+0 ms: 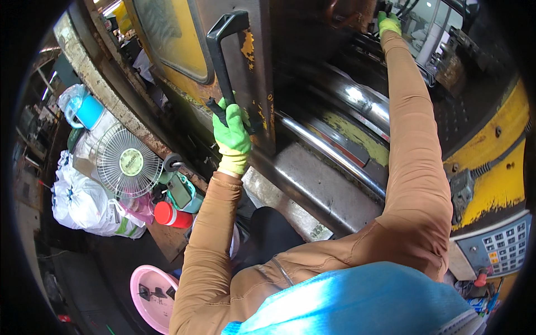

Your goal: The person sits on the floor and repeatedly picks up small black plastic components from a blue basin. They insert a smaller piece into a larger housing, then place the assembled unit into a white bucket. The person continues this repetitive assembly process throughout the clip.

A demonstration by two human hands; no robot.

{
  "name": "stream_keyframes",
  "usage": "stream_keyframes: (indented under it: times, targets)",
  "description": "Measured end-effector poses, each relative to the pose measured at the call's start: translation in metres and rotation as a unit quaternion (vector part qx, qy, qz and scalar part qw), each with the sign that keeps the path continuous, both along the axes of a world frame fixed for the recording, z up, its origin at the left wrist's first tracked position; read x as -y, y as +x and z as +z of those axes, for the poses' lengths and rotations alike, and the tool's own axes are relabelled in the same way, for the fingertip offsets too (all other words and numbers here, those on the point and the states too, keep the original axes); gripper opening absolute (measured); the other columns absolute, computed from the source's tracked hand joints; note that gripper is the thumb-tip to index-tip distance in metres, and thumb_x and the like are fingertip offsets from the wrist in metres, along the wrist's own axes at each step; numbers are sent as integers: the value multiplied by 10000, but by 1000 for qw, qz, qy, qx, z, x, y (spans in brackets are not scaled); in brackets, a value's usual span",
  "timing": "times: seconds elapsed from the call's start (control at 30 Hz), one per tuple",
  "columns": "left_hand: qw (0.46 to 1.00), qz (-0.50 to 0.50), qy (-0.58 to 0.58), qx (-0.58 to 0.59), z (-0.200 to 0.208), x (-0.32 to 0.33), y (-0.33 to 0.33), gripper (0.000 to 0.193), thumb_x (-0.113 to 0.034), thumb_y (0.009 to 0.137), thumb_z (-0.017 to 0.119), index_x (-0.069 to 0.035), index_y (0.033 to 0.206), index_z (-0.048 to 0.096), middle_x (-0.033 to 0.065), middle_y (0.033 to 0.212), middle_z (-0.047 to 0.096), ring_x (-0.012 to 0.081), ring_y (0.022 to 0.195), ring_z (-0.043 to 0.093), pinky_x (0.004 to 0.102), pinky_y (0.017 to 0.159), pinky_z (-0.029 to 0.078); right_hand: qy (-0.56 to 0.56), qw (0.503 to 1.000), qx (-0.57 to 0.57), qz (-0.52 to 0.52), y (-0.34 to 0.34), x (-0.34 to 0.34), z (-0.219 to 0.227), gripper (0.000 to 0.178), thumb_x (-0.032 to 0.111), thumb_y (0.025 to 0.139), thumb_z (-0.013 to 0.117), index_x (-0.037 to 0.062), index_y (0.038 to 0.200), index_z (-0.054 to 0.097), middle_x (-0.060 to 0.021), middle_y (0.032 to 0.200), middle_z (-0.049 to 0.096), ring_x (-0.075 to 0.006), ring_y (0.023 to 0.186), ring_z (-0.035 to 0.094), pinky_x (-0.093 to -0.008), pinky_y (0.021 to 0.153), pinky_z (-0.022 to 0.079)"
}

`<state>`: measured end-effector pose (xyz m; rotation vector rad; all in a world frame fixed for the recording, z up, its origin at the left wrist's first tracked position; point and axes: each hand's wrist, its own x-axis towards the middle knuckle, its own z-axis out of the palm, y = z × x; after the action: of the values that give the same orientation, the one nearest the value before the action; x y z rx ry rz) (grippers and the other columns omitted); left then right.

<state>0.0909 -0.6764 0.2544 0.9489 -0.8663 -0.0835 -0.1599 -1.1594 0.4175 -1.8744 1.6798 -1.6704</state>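
My left hand (pixel 231 137), in a green and yellow-green glove, is closed round the lower part of a long black door handle (pixel 219 56). That handle is fixed to a worn sliding door (pixel 258 72) with chipped yellow paint. A small black piece (pixel 215 109) sticks out beside the fingers; whether it belongs to the handle I cannot tell. My right arm stretches far into the machine. At its end my right hand (pixel 389 25), gloved alike, is near dark machine parts; its fingers are too small and partly hidden to read.
Shiny steel bars (pixel 335 151) cross the machine under my right arm. A button panel (pixel 499 245) stands at right. On the left are a fan (pixel 129 161), white plastic bags (pixel 84 195), a red-lidded jar (pixel 172 215) and a pink basin (pixel 146 273) holding black pieces.
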Motion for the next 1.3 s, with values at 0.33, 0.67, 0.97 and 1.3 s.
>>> stream_keyframes:
  times: [0.33,0.67,0.97,1.3]
  targets:
    - [999,-34,-8,9,-5,-1,4,419,-303,974,588,11,1242,513,-19,755,544,67,634,502,204,575,421,-6,864,-465,-194,-17,10,3,293,271,906,571,114,1092,735,-107,1161,693,-268,1080,670,-401,923,525]
    - [999,-50,-6,-10,-4,0,2,347,-267,980,576,-2,1200,539,-18,732,538,67,615,495,217,568,419,-167,841,438,268,-34,-37,-42,309,244,977,530,43,1207,485,-149,997,642,-325,703,672,-443,635,586]
    - [989,-26,-3,-144,10,-84,-23,288,-199,961,634,-37,1198,627,-11,976,639,68,761,563,216,710,479,7,740,497,453,12,-254,-4,313,229,986,480,-8,1185,528,-159,962,663,-326,717,674,-465,634,574]
    - [932,-290,-70,-204,59,-223,-39,233,-212,900,696,-19,1031,680,16,764,631,76,546,544,214,439,413,275,567,284,723,85,-531,-69,272,111,983,511,-48,1190,588,-148,1156,628,-244,905,651,-335,728,550]
